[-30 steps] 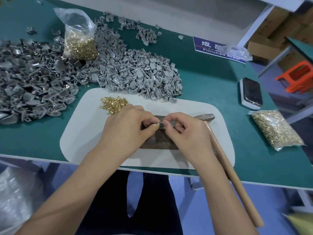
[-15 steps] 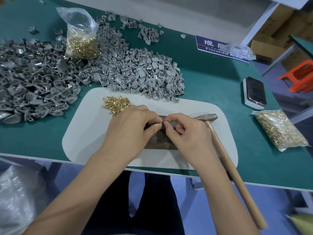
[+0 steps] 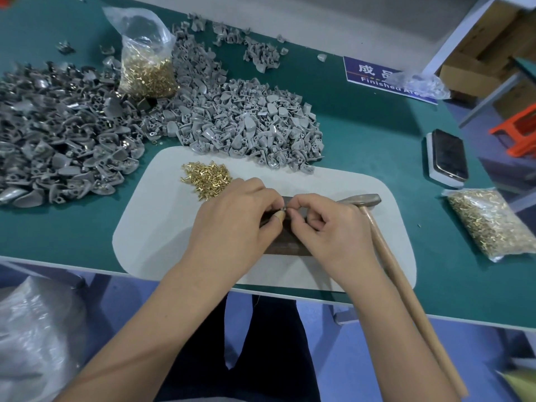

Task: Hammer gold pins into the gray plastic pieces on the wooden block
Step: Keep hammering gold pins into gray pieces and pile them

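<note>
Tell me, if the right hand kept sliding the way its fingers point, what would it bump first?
Probably the left hand. The right hand points leftward over the wooden block, and their fingertips nearly meet around a tiny piece there.

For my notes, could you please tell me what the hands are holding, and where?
Both hands, left hand and right hand, pinch a small gray plastic piece between fingertips over the wooden block.

Bare white mat [image 3: 150, 227] lies open left of the wooden block [image 3: 285, 245]. The gold pin heap [image 3: 207, 179] and gray piece pile [image 3: 246, 126] crowd its far edge; the hammer [image 3: 385, 256] bars the right side.
</note>
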Available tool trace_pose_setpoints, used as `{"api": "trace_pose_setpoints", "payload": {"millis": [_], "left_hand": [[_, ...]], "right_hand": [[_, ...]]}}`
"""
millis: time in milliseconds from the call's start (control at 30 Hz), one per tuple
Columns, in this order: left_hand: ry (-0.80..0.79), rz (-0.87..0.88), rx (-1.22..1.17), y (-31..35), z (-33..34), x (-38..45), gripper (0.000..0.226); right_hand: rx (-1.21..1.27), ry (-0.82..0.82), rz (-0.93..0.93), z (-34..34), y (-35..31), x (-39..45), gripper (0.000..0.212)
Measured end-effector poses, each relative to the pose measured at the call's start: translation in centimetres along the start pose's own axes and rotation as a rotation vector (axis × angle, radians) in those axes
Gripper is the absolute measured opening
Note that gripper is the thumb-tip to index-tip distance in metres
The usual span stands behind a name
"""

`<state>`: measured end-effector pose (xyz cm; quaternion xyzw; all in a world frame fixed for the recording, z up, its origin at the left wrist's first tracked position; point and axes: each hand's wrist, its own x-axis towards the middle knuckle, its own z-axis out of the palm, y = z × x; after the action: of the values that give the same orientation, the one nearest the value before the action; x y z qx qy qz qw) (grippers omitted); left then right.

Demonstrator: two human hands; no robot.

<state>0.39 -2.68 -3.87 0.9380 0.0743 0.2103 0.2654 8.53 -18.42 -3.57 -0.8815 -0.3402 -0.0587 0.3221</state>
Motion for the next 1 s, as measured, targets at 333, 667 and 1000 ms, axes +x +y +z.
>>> {"api": "trace_pose_setpoints", "payload": {"millis": [333, 667, 1000], "left_hand": [[0.043, 0.047, 0.040, -0.3, 0.2, -0.3, 0.005], [0.052, 0.030, 0.007, -0.2, 0.4, -0.6, 0.009], [-0.009, 0.001, 0.055, -0.1, 0.1, 0.1, 0.008]], "right_hand": [[0.082, -0.193, 0.100, -1.3, 0.1, 1.0, 0.012], [0.071, -0.129, 0.073, -0.8, 0.0, 0.6, 0.014], [-0.361, 0.181, 0.567, -4.2, 6.5, -2.7, 0.039]]}}
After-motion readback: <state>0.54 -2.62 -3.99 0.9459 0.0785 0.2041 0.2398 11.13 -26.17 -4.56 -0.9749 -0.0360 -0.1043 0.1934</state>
